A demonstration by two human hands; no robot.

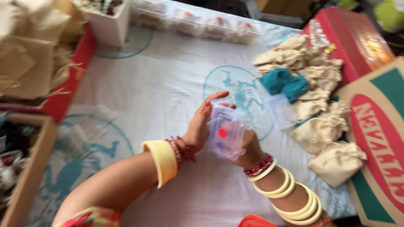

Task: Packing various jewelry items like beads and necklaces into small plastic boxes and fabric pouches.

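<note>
Head view: both hands (202, 126) (248, 149) grip clamped on clear box (227, 132); cloth pouches (324, 126), teal cloth (284, 84) right.

Both forearms bare, no sleeves over wrists. Left hand (198, 130): wide cream bangle (162, 162) on forearm, thin red beaded bangles (180, 150) at wrist beside it. Right hand (250, 149): red beaded bangle (259, 166) at wrist, then stack of several cream bangles (294, 197) running up forearm. Patterned red-and-yellow garment edge (94, 218) at near left, by upper arm. Picture slightly motion-blurred.
</note>
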